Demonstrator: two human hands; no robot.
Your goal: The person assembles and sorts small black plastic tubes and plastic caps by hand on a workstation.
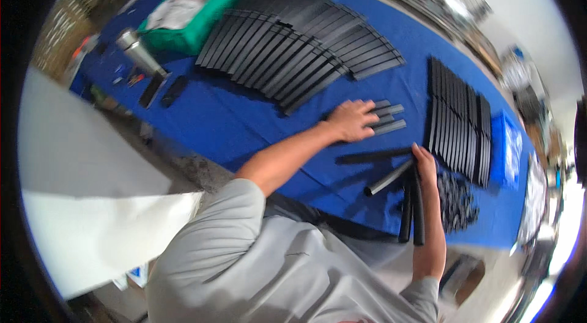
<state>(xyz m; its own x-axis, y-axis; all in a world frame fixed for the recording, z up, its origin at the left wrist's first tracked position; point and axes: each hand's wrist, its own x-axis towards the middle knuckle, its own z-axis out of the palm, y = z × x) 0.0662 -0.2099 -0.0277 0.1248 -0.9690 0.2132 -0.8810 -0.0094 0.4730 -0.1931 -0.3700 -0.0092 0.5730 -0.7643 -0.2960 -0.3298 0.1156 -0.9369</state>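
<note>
My left hand [351,121] lies over several short dark grey tubes [391,120] on the blue tablecloth. Its fingers are spread and touch the ends of these pieces. Nearer my body on the right, my right hand [426,164] is closed round the ends of several black tubes [390,177]. They fan out from the grip: one points left, one slants toward me, and others hang down near the table's front edge. Part of the bundle is hidden by the fingers.
Long rows of black strips [269,57] cover the far table, beside a green bin [177,39]. A metal flask [137,51] stands left. More black tubes [455,121] are stacked right, near a blue bin [504,152] and a pile of small black parts [458,204].
</note>
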